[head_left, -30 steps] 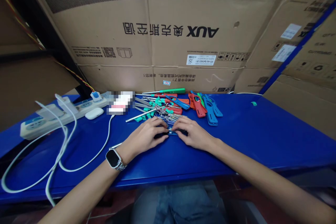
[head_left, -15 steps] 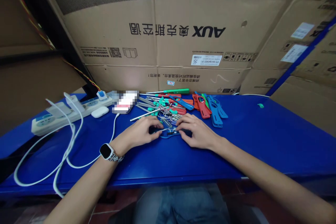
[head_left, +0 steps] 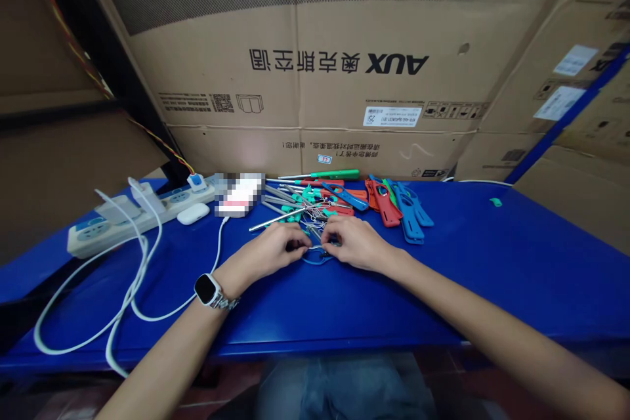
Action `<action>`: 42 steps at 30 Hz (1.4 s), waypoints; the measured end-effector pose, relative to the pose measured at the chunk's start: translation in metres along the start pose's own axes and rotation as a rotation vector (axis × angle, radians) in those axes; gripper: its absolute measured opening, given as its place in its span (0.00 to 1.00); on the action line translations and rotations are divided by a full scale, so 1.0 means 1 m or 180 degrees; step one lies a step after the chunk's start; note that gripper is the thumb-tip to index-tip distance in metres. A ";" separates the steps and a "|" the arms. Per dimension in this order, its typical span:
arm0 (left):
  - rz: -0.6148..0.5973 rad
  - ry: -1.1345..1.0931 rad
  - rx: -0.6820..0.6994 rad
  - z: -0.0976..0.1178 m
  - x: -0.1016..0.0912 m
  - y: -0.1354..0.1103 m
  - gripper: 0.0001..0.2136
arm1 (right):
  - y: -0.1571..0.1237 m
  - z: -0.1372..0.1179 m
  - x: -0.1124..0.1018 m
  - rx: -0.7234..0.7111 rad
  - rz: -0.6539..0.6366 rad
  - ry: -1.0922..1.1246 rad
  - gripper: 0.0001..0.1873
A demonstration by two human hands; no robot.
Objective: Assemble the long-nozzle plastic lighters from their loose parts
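Observation:
My left hand [head_left: 272,251] is closed in a pinch, thumb against forefinger, on a thin white wire [head_left: 315,247]. My right hand [head_left: 361,243] pinches at the other end of this wire, its fingertips close to the left ones. Beneath the fingers lies a blue plastic lighter casing [head_left: 315,260] on the table, mostly hidden by both hands. Just beyond the hands is a jumbled pile of lighter parts: a metal tube [head_left: 275,217], teal pieces [head_left: 308,194], thin wires and red handles [head_left: 340,210].
Blue casings [head_left: 412,220] and a red casing [head_left: 386,207] lie right of the pile. On the left are a power strip [head_left: 157,211] with white cables [head_left: 140,269], a white earbud case [head_left: 193,213] and a phone [head_left: 241,193]. A large carton [head_left: 329,13] stands behind the blue table [head_left: 492,262].
My right hand has moved left and its spread fingers have drawn into a pinch. My left fingertips have closed together. The whole view has shifted slightly.

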State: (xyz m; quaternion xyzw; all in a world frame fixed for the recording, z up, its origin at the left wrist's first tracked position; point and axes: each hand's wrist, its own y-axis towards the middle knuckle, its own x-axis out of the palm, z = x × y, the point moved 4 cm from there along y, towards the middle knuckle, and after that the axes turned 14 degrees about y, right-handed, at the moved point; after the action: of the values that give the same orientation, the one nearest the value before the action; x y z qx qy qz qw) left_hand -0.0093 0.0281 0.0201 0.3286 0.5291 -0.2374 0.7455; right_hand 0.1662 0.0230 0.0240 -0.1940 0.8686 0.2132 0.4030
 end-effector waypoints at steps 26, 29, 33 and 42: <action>-0.0134 0.0222 0.0021 -0.002 0.006 -0.001 0.11 | 0.006 -0.001 0.002 0.0509 -0.0056 0.0143 0.08; -0.0133 0.0284 -0.0013 -0.002 0.006 0.000 0.11 | 0.008 -0.001 0.002 0.0506 -0.0103 0.0208 0.08; -0.0127 0.0323 0.0041 -0.001 0.002 0.000 0.10 | 0.007 -0.002 0.001 0.0429 -0.0178 0.0151 0.08; -0.0425 -0.0622 -0.0621 -0.012 -0.006 -0.007 0.08 | 0.000 -0.002 -0.001 0.0335 -0.0034 0.0060 0.07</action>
State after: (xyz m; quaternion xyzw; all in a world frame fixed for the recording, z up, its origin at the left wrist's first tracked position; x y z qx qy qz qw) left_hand -0.0242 0.0326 0.0218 0.1939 0.4953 -0.2647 0.8043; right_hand 0.1654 0.0221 0.0261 -0.1792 0.8814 0.1633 0.4055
